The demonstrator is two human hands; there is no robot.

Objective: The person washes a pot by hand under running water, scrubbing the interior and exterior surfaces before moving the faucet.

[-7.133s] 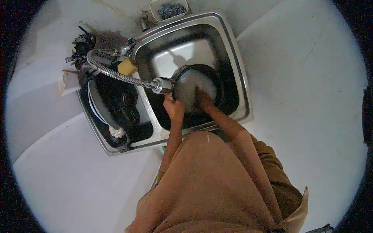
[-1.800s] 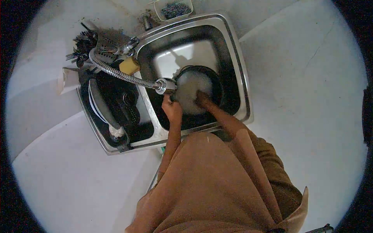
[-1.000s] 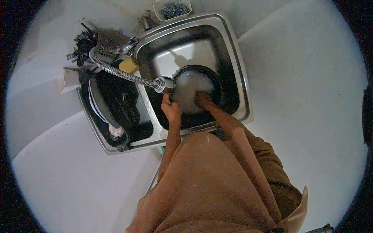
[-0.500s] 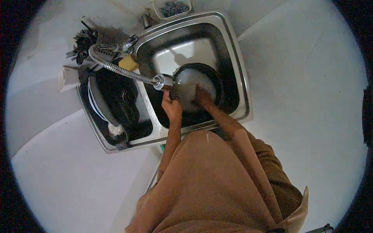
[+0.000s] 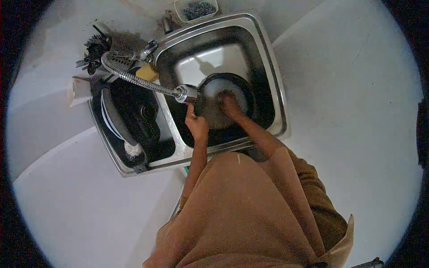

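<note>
A dark round pan (image 5: 253, 99) sits in the larger basin of the steel sink (image 5: 280, 96), with cloudy, whitish liquid in it. At its left side, my left hand (image 5: 196, 126) is closed on the rim, the thumb pointing up toward the faucet head (image 5: 187, 93). My right hand (image 5: 230, 105) reaches down inside the pan. Its fingers are dark and blurred, so whether they hold anything cannot be made out. The faucet head hangs just over the pan's left edge on a ribbed metal hose (image 5: 134, 79).
In the left basin stand plates (image 5: 107, 115) and dark cookware (image 5: 149, 118). A yellow sponge (image 5: 147, 73) lies on the divider's far end. Cutlery (image 5: 94, 51) crowds the far left corner. A white tub (image 5: 214, 12) with metal scouring wool (image 5: 199, 10) stands behind the sink.
My right hand has shifted slightly left and away from me inside the pan. My left hand stays at the pan's left edge, almost unmoved.
</note>
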